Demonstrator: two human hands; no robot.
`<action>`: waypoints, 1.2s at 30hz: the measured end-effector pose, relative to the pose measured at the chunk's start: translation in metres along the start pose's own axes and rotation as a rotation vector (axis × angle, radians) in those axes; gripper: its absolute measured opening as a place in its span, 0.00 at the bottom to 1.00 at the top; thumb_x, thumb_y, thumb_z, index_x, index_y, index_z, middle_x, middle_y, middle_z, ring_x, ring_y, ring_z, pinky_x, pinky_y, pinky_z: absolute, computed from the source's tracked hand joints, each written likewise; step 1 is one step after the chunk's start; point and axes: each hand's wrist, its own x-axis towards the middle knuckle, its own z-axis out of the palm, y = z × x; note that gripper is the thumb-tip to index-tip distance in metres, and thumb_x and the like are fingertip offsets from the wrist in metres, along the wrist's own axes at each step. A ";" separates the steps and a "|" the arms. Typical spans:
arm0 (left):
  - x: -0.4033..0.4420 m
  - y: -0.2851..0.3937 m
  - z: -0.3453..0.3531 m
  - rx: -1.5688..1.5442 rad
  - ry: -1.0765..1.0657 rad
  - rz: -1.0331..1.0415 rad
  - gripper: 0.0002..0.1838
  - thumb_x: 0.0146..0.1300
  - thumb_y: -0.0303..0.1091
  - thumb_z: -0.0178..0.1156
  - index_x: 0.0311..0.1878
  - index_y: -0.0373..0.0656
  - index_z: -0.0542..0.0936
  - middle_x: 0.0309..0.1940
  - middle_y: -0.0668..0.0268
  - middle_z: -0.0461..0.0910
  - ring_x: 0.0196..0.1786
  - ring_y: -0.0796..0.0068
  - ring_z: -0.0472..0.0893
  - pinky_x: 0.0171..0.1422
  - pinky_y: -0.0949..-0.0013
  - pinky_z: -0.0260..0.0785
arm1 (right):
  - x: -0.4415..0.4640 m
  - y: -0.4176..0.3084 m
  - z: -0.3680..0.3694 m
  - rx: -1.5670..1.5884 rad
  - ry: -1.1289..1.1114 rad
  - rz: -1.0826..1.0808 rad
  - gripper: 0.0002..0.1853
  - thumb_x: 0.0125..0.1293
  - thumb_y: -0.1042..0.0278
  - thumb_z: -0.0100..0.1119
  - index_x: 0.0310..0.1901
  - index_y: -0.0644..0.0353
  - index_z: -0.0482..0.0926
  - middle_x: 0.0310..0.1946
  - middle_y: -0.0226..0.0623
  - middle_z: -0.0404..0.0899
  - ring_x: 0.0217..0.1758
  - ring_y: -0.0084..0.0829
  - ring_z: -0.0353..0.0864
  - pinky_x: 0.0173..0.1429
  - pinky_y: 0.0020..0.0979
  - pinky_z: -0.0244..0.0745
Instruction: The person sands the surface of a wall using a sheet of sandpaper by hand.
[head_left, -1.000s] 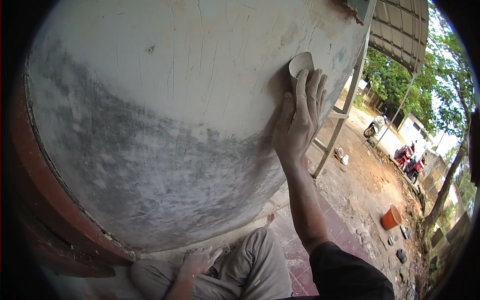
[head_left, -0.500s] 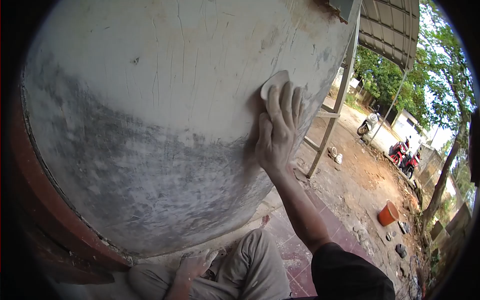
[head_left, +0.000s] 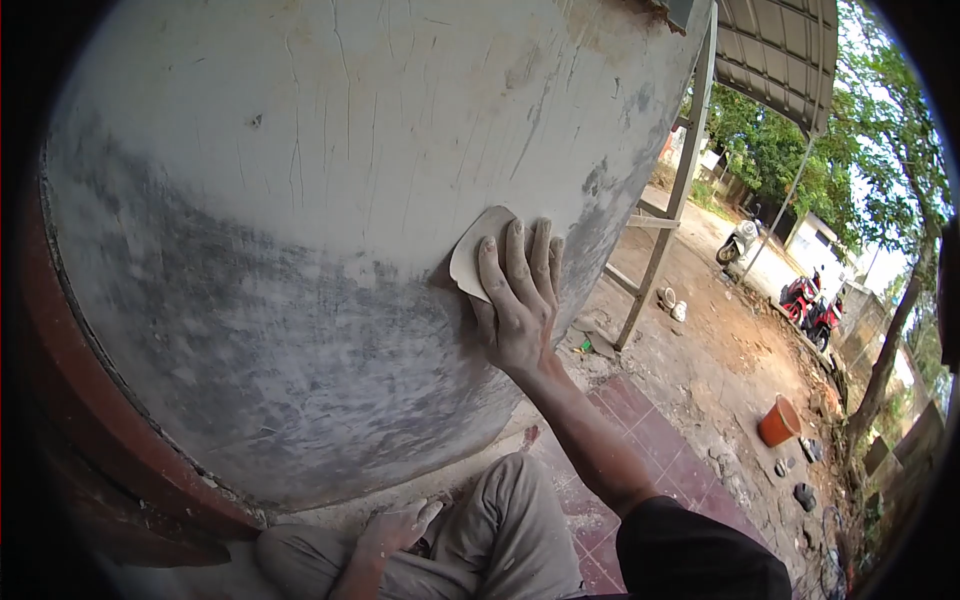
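Note:
My right hand (head_left: 520, 300), dusty and with its fingers spread, presses a pale, thin sheet (head_left: 474, 252) flat against the wall (head_left: 330, 200). The sheet sticks out past the fingertips on the left. White with fine cracks above, the wall is dark grey and smudged lower down. My left hand (head_left: 398, 528) rests over my lap, near the grey trousers (head_left: 505, 520). Its fingers are bunched, and whether they hold anything is too small to make out.
A metal frame (head_left: 672, 200) stands just right of the wall. Beyond it are an orange bucket (head_left: 779, 422), pale shoes (head_left: 672, 304), parked motorbikes (head_left: 800, 300) and a tree. Reddish tiles (head_left: 640, 430) lie below my right arm; a red-brown edge (head_left: 90, 400) curves at left.
My right hand has slid down and to the left along the wall with the sheet, from the pale part to the edge of the dark area. My left hand stays over my lap.

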 end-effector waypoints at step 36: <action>0.013 -0.028 0.032 0.240 -0.084 0.061 0.33 0.73 0.63 0.43 0.62 0.45 0.76 0.51 0.51 0.83 0.54 0.47 0.82 0.58 0.49 0.73 | -0.017 0.026 -0.021 -0.175 0.086 0.312 0.19 0.71 0.66 0.53 0.62 0.55 0.79 0.67 0.34 0.75 0.80 0.50 0.54 0.81 0.54 0.22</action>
